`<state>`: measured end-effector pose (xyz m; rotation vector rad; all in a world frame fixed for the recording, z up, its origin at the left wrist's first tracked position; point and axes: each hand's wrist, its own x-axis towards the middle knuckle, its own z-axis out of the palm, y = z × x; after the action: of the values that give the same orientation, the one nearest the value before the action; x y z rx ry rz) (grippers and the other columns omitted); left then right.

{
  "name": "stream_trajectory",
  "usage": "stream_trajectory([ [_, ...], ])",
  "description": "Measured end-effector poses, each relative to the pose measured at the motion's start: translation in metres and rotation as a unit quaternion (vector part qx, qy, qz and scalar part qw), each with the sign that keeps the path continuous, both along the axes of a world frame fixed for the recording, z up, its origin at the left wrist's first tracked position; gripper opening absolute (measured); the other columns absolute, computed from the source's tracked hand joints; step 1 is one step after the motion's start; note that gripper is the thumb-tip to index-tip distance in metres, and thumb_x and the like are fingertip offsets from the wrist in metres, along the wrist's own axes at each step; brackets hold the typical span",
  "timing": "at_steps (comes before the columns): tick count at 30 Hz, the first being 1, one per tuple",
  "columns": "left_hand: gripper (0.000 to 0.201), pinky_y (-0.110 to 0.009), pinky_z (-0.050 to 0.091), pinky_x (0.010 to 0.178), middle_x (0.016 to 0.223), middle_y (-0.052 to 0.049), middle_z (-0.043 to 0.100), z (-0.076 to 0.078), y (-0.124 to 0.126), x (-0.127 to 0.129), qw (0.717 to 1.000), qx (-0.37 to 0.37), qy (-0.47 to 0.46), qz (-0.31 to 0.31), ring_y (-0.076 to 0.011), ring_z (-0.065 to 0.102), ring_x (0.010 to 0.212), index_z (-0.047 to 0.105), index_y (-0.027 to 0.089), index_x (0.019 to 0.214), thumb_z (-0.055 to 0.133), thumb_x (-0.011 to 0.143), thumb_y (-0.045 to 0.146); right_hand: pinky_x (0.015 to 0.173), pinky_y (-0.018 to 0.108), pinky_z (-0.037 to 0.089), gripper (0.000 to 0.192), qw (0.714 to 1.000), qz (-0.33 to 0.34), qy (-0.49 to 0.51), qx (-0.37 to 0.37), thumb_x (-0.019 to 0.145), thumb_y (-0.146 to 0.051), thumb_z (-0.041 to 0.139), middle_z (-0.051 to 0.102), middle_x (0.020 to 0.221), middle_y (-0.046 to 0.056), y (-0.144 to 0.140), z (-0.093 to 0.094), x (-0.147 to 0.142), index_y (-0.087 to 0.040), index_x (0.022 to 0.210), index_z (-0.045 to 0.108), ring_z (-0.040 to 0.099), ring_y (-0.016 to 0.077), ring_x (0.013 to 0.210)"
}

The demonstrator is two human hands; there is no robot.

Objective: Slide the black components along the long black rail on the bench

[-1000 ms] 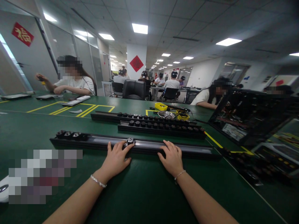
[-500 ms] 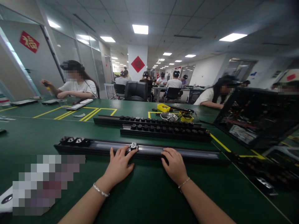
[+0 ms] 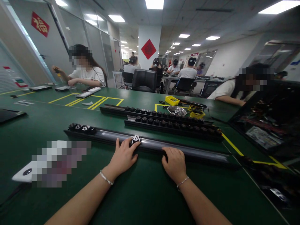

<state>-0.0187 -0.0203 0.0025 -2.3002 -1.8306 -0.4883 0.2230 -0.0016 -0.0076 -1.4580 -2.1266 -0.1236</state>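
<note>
Nearest, both bare hands rest well apart at one long black rail [image 3: 199, 152] lying across the green table [image 3: 145, 200]: the left hand [image 3: 123, 157] has its fingers spread, forefinger against a small dark block with a pale top [image 3: 136, 138] seated in the rail's channel, while the right hand [image 3: 174, 162] lies half-curled over the near edge farther right, beside a bare stretch of channel — whether either one is gripping firmly I cannot tell. The block looks light, hard and rigid, best taken by its two sides between thumb and forefinger, not by the detailed top, which may be delicate. The rail itself seems stiff and smooth, its shiny channel perhaps slippery; its outer walls would give the surest hold, with a hand well apart along each side of the middle. A white-ended slab [image 3: 22, 175], mostly masked, lies left of the forearms, and more blocks [image 3: 81, 127] sit at the rail's left end. Just beyond, a second rail [image 3: 164, 129] and a third rail [image 3: 112, 108] crowd the far side, both bearing blocks. Dark clutter [image 3: 276, 187] and an open case [image 3: 262, 125] hem in the right. Farther off stand a metal dish [image 3: 177, 111] and a yellow bin [image 3: 172, 100] — then seated co-workers [image 3: 92, 76].
</note>
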Motion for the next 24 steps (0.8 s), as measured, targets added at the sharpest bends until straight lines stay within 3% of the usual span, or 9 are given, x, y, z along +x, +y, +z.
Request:
stream_trajectory([
  [11, 0.052, -0.064, 0.01, 0.108, 0.128, -0.01, 0.047, 0.004, -0.004, 0.008, 0.999, -0.013, -0.021, 0.029, -0.0281, 0.043, 0.122, 0.047, 0.033, 0.128, 0.055, 0.077, 0.035, 0.1, 0.04, 0.024, 0.037, 1.0, 0.02, 0.008, -0.004, 0.079, -0.018, 0.047, 0.064, 0.112, 0.007, -0.004, 0.0, -0.004, -0.02, 0.114, 0.061, 0.053, 0.0219, 0.103],
  [15, 0.053, -0.064, 0.008, 0.108, 0.13, -0.009, 0.047, 0.004, -0.005, 0.006, 0.999, -0.013, -0.032, 0.012, -0.0274, 0.042, 0.122, 0.046, 0.035, 0.129, 0.055, 0.077, 0.034, 0.102, 0.038, 0.023, 0.041, 0.999, 0.053, 0.0, 0.001, 0.08, -0.017, 0.045, 0.063, 0.114, 0.008, -0.006, -0.001, -0.012, -0.018, 0.118, 0.058, 0.052, 0.0214, 0.107],
  [19, 0.054, -0.066, 0.006, 0.107, 0.129, -0.008, 0.049, 0.004, -0.006, 0.005, 0.999, -0.014, -0.038, -0.002, -0.0276, 0.042, 0.121, 0.046, 0.036, 0.129, 0.056, 0.076, 0.035, 0.1, 0.035, 0.023, 0.041, 0.997, 0.071, 0.008, -0.012, 0.08, -0.017, 0.044, 0.063, 0.115, 0.007, -0.004, 0.001, -0.037, -0.018, 0.118, 0.057, 0.052, 0.0195, 0.106],
  [24, 0.053, -0.066, 0.006, 0.107, 0.132, -0.008, 0.049, 0.001, -0.005, 0.001, 0.999, -0.012, -0.045, -0.016, -0.028, 0.042, 0.122, 0.047, 0.033, 0.127, 0.055, 0.075, 0.029, 0.099, 0.039, 0.021, 0.039, 0.999, 0.018, 0.015, -0.037, 0.079, -0.018, 0.047, 0.065, 0.108, 0.004, -0.002, 0.004, -0.079, -0.026, 0.116, 0.059, 0.051, 0.0195, 0.101],
])
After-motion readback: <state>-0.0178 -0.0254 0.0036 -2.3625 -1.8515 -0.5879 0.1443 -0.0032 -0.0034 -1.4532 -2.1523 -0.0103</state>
